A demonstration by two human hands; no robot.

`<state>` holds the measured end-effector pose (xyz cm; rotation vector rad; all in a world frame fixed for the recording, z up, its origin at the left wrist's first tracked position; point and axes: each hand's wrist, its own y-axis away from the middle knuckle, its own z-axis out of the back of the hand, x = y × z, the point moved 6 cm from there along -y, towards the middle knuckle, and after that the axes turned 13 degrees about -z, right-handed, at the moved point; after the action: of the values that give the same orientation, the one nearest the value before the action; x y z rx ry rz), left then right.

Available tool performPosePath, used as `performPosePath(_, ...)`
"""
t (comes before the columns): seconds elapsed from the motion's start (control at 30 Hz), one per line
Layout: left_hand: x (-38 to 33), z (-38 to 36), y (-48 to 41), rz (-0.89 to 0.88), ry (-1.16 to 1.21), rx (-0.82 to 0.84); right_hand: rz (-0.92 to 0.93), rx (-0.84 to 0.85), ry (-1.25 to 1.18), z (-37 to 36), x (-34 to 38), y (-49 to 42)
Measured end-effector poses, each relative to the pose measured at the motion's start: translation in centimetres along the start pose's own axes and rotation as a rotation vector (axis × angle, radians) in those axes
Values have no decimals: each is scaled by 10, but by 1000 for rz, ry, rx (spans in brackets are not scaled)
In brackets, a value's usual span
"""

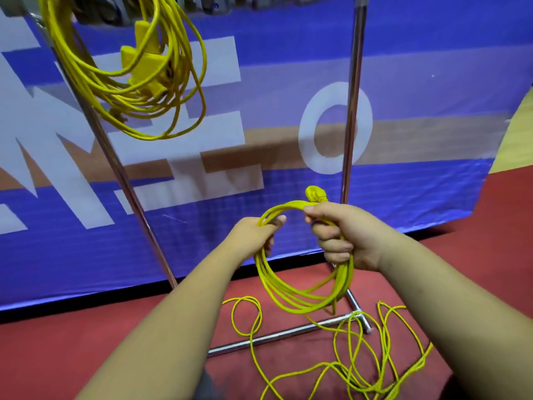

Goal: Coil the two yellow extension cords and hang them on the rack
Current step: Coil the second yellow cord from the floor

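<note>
The right hand point(346, 235) is fisted round the half-wound cord coil point(288, 298), its plug point(315, 194) poking above the thumb; the left hand point(253, 235) grips the coil's other side. Loose cord point(354, 356) sprawls over the red floor point(86, 342) across the rack point(274, 336) foot. A finished coil point(129, 90) hangs upper left, seemingly from the rack's top bar, before a blue banner point(403, 197).

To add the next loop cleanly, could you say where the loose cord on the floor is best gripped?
Probably the single strand just below the held coil, pinched from above with the left hand; farther along it crosses itself on the floor and could snag.
</note>
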<state>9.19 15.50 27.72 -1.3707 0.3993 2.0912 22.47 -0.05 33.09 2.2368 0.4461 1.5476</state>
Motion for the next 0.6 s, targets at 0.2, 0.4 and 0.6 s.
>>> performPosePath(0.2,30,-24,-16,35,-138,174,49,-218,100,27,1,-18)
performPosePath(0.4,83,-73,4,400,-177,553,133,-445,49,69,8,-30)
performPosePath(0.6,109,-133,6,266,-560,712,162,-581,-75,101,14,-29)
